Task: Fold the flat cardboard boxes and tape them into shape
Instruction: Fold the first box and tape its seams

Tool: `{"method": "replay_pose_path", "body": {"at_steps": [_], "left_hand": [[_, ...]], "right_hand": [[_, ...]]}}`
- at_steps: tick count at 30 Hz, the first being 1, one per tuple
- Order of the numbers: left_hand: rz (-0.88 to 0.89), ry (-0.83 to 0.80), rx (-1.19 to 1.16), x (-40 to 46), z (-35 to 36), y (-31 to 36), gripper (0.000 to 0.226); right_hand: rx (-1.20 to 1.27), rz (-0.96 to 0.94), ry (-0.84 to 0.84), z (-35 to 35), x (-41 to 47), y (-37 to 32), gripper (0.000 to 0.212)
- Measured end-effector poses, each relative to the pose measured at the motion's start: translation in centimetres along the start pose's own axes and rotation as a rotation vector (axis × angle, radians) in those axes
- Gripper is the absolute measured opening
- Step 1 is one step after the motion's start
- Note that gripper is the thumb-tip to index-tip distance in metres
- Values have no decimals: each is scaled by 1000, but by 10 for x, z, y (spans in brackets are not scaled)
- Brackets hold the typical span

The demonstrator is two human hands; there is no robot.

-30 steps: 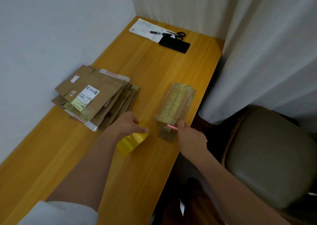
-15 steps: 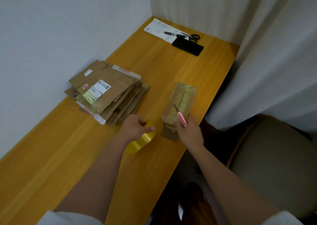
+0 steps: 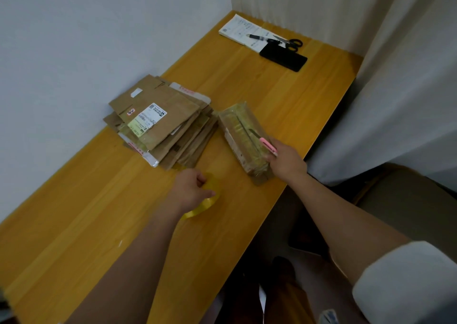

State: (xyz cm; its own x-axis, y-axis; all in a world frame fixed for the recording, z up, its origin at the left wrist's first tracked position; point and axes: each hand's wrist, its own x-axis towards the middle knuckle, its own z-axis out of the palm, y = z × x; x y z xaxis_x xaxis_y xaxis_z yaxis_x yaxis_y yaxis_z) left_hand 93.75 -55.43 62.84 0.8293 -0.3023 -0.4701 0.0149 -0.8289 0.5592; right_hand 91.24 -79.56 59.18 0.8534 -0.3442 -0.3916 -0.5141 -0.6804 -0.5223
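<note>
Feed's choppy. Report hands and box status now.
Left hand grips yellow tape roll. Right hand holds pink knife on taped box. Flat stack beside it.

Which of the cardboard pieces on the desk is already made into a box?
The taped-up box under the right hand, standing alone near the desk's right edge. The others lie flat in a stack by the wall.

Shipping label [image 3: 148, 119] on the top flat box [image 3: 158, 116]: print illegible.
</note>
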Motion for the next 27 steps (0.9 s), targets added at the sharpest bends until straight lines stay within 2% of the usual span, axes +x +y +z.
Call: {"method": "replay_pose_path", "body": {"at_steps": [3,6,8,9,11,13,15,16,18,21,23,25,27], "left_hand": [[-11,48,-43,-8,-1,-2,29],[-34,58,-83,-14,2,-6,29],[-57,68,-127,-19,5,-10,31],[-69,67,-157,-21,6,-11,32],[-85,61,-213,-26,9,-15,33],[-88,84,-243,-28,10,-18,32],[-80,121,-269,-28,12,-21,34],[-82,136,-289,-28,13,-22,36],[-97,148,-331,-30,13,-25,40],[-97,161,-387,-36,12,-35,41],[-96,175,-410,-39,10,-41,37],[-115,189,-422,-42,10,-45,35],[-136,191,-372,-44,6,-51,36]], "right_hand": [[44,-24,85,4,-3,2,52],[74,-65,279,13,-19,0,50],[78,-176,409,21,-37,-5,45],[81,-242,407,26,-46,-8,39],[148,-315,233,39,-60,-19,27],[298,-250,-83,51,-66,-30,21],[490,-125,-306,63,-71,-42,32],[576,-84,-351,70,-72,-47,40],[680,-22,-326,83,-71,-53,43],[760,56,-232,94,-71,-56,21],[746,20,-176,99,-72,-59,8],[702,-58,-142,102,-73,-65,8],[633,-144,-181,102,-73,-70,5]]}}
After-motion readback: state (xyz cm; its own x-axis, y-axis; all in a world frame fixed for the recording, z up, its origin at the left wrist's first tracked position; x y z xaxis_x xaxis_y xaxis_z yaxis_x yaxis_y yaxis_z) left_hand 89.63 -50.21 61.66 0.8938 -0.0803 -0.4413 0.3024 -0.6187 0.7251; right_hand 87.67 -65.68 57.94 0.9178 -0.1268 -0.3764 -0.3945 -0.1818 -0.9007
